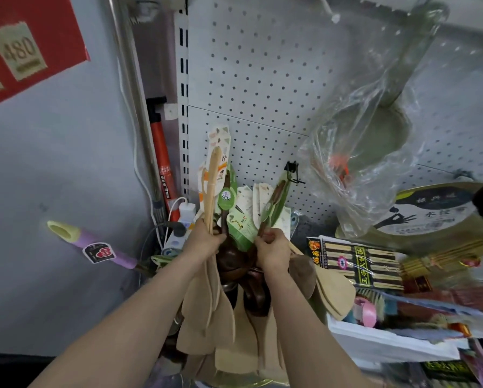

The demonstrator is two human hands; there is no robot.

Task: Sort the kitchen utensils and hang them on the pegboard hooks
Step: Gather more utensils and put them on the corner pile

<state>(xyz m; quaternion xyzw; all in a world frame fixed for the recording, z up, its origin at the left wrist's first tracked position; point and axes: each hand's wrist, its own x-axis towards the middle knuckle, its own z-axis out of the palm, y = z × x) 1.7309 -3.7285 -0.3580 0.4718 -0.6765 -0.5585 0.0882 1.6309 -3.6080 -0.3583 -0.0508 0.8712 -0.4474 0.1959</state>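
Note:
My left hand (205, 240) grips a bunch of wooden utensils by their handles: pale wooden spatulas (206, 312) hang blade-down below it and dark brown spoons (234, 261) sit between my hands. Paper label cards (219, 152) stick up from the handles. My right hand (272, 249) pinches the handle of one dark utensil with a green card (276, 200), and more pale spatulas (332, 289) fan out under it. A black hook (293, 173) juts from the white pegboard (262, 79) just above the bunch, with nothing on it.
A ladle in a clear plastic bag (374, 135) hangs on the pegboard at right. Packs of chopsticks (358, 264) and a round box (436, 214) lie on the shelf at right. A red pump (162, 158), cables and a purple-handled tool (94, 245) are at left.

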